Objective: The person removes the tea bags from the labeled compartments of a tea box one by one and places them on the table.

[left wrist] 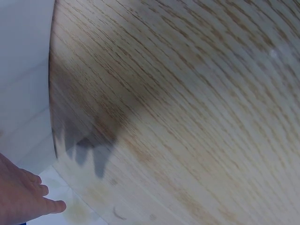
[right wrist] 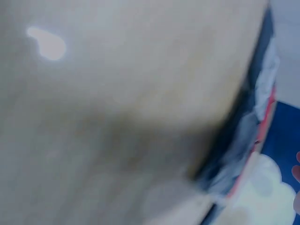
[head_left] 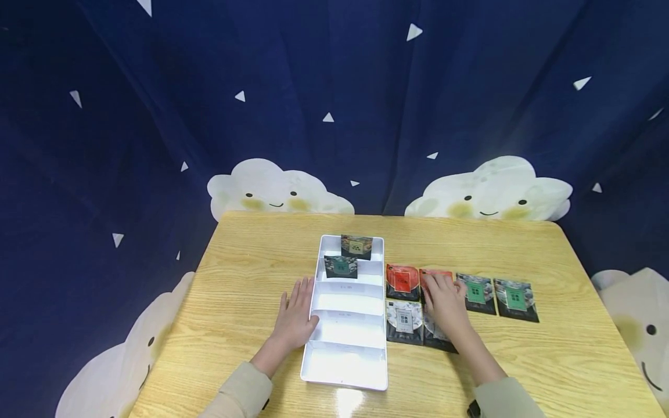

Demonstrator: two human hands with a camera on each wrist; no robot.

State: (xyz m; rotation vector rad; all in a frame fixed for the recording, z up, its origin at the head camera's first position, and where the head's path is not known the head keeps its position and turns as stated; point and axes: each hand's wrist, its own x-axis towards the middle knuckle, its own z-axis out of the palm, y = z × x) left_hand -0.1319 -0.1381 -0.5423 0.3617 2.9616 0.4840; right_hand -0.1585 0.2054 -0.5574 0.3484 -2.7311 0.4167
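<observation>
A white tray split into several compartments stands on the table. My left hand rests along its left side with fingers extended; the left wrist view shows this hand at the lower left. My right hand is over a red packet, fingers bent down onto it; whether they pinch it is hidden. Left of it lies another red packet. A silver-grey packet sits below that, beside another grey packet partly under my right wrist. The right wrist view is blurred.
Two green-labelled packets lie to the right of my right hand. In the tray's back compartments stand a brown-gold packet and a dark green packet. A dark blue curtain hangs behind the wooden table.
</observation>
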